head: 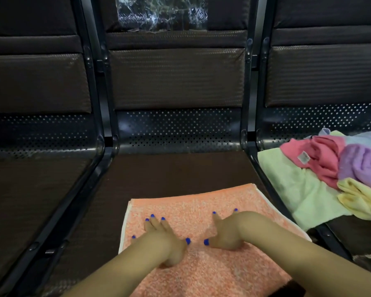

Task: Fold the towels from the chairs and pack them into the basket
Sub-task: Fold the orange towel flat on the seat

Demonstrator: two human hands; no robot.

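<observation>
An orange towel (201, 211) lies folded flat on the middle chair seat (169, 168). My left hand (161, 234) presses flat on its left half, fingers spread. My right hand (225, 230) presses flat on its right half, thumb pointing toward the left hand. On the right chair lies a loose pile of towels: a pale green one (296, 189) underneath, a pink one (317, 159), a purple one (362, 163), a yellow one (360, 200) and a light blue one (364, 137). No basket is in view.
Three dark chairs stand in a row, joined by black metal frames (99, 146). The left chair seat (30, 189) holds nothing. Clear plastic wrap (161, 13) clings to the middle chair's backrest.
</observation>
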